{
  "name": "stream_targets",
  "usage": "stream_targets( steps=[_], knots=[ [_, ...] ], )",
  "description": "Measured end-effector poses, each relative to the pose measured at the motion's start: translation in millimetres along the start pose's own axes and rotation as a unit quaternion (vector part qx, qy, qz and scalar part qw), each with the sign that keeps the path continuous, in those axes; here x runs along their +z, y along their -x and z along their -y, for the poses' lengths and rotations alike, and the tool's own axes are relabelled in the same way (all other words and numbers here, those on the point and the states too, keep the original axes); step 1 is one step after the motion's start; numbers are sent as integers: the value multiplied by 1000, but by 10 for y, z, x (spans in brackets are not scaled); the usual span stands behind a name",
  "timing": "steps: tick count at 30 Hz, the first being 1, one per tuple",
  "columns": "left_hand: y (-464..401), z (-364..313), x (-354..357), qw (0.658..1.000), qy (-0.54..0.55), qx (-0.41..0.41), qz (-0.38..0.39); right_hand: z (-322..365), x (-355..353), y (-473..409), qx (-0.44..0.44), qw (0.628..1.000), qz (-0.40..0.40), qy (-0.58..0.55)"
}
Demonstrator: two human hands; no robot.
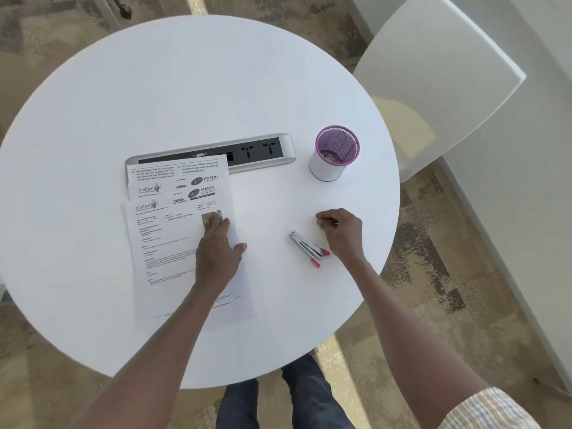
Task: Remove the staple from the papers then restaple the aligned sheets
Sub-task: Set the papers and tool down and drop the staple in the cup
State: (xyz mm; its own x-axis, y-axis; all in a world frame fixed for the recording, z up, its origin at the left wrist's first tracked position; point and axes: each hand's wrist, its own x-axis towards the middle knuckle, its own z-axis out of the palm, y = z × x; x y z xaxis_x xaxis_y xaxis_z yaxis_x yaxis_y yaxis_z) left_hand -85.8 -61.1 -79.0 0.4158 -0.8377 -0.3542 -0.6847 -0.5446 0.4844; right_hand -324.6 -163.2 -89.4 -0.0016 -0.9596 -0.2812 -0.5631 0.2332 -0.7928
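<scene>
Several printed sheets (167, 243) lie fanned out on the left half of the round white table (192, 88), their top edges stepped one above another. My left hand (216, 249) rests flat on the top sheet, fingers straight and pressing near its right edge. A small silver stapler with red tips (309, 247) lies on the table to the right of the papers. My right hand (342, 230) hovers just beyond the stapler with fingers curled; a tiny glint shows at the fingertips, too small to identify.
A silver socket strip (263, 150) is set into the table behind the papers, which overlap its left end. A purple-rimmed mesh cup (335, 153) stands at the right. White chairs (433, 72) sit beyond the table's right edge.
</scene>
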Motion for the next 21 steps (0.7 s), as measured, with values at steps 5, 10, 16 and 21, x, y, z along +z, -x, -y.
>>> stream_targets(
  steps=[5,10,16,21],
  knots=[
    [-6,14,5,1000,3,7,-1,50,34,-22,-30,998,6,58],
    [3,23,28,1000,11,-2,-5,219,61,-80,-17,993,11,113],
    [-4,9,15,1000,12,-4,-2,345,81,3,-117,956,52,265],
    [2,18,33,1000,19,0,-5,369,123,12,-144,917,94,359]
  ],
)
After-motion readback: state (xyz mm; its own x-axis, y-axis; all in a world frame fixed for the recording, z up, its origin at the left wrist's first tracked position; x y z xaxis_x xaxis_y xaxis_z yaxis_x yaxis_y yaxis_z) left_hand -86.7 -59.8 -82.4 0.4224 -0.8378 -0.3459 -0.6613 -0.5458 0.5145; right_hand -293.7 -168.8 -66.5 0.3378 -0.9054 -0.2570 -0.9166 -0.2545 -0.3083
